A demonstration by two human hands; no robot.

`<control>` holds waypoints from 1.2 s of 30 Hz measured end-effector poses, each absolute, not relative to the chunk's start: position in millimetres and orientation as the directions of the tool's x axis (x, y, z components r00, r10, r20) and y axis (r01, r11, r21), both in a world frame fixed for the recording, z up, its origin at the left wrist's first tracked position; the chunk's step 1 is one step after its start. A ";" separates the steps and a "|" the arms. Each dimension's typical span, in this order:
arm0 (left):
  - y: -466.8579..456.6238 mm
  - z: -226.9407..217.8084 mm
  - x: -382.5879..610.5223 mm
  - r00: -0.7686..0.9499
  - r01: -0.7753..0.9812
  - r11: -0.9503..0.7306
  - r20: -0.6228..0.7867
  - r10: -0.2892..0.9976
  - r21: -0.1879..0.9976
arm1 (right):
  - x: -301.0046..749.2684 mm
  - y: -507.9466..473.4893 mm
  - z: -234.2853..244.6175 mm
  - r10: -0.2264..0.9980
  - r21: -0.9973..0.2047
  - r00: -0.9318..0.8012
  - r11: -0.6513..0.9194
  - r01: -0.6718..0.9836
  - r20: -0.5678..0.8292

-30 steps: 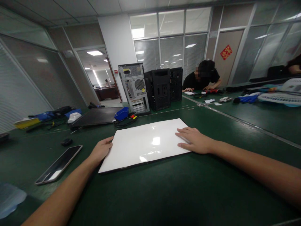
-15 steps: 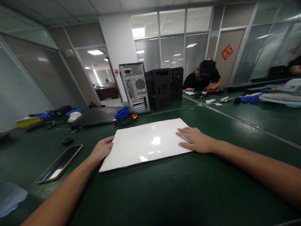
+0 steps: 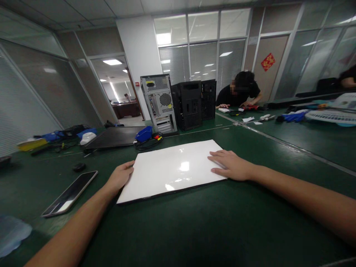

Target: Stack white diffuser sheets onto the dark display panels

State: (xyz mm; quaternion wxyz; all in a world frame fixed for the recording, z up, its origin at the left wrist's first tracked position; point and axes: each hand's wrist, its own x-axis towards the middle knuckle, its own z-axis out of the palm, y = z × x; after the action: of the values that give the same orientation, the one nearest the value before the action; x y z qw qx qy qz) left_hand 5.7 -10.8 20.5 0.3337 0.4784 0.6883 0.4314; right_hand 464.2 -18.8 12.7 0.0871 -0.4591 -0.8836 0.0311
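Note:
A glossy white rectangular panel (image 3: 167,168) with a thin dark edge lies flat on the green tabletop, ceiling lights reflected in its surface. My left hand (image 3: 119,178) holds the panel's left edge, fingers bent against it; the part of the hand under the edge is hidden. On the right end of the panel rests my right hand (image 3: 232,165), palm down, with its fingers stretched out and spread on the white surface.
To the left lie a smartphone (image 3: 71,193), a small black round object (image 3: 79,167) and crumpled clear plastic (image 3: 12,234). Behind the panel are a dark flat panel (image 3: 116,136), a blue tray (image 3: 144,134), cables and several computer cases (image 3: 161,104). A co-worker (image 3: 239,91) leans over the far table.

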 end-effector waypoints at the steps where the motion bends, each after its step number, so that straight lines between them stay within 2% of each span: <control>1: -10.1 19.3 5.0 -0.327 0.349 0.167 -0.048 0.944 0.922 | 464.1 -18.7 12.7 0.817 -0.140 -0.563 0.576 0.805 0.126; 8: -2.2 13.2 -4.0 -0.323 0.048 0.223 -0.196 0.926 0.974 | 466.2 -16.7 10.5 0.814 -0.140 -0.568 0.580 0.802 0.123; 14: -3.8 24.2 -4.2 -0.299 -0.061 0.279 -0.284 0.911 0.958 | 468.1 -16.2 11.3 0.814 -0.175 -0.563 0.580 0.795 0.142; 18: -8.7 30.6 -0.7 -0.210 -0.150 0.260 -0.288 0.934 0.954 | 468.9 -15.4 11.1 0.811 -0.173 -0.564 0.584 0.793 0.156; 23: -14.3 33.3 3.2 -0.211 -0.166 0.257 -0.289 0.934 0.952 | 469.9 -15.2 10.8 0.813 -0.183 -0.559 0.582 0.793 0.163; 28: -12.7 30.9 5.5 -0.208 -0.082 0.186 -0.199 0.958 0.979 | 473.4 -10.3 8.5 0.809 -0.250 -0.558 0.588 0.769 0.186; 31: -11.0 29.6 6.4 -0.188 -0.074 0.157 -0.169 0.968 0.985 | 479.6 -0.4 4.1 0.841 -0.306 -0.464 0.535 0.787 0.276; 33: -10.9 29.7 7.1 -0.191 -0.067 0.135 -0.146 0.971 0.989 | 486.5 9.0 0.4 0.876 -0.357 -0.317 0.446 0.821 0.364; 36: -12.2 30.6 7.8 -0.169 -0.065 0.086 -0.096 0.981 0.994 | 498.8 24.1 -5.8 0.931 -0.564 -0.036 0.251 0.787 0.363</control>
State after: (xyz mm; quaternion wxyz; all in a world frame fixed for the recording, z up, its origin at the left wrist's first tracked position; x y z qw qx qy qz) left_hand 7.8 -12.2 30.6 0.4916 0.4172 0.5488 0.5321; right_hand 498.8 24.1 -5.8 0.3440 -0.6030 -0.7120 0.1050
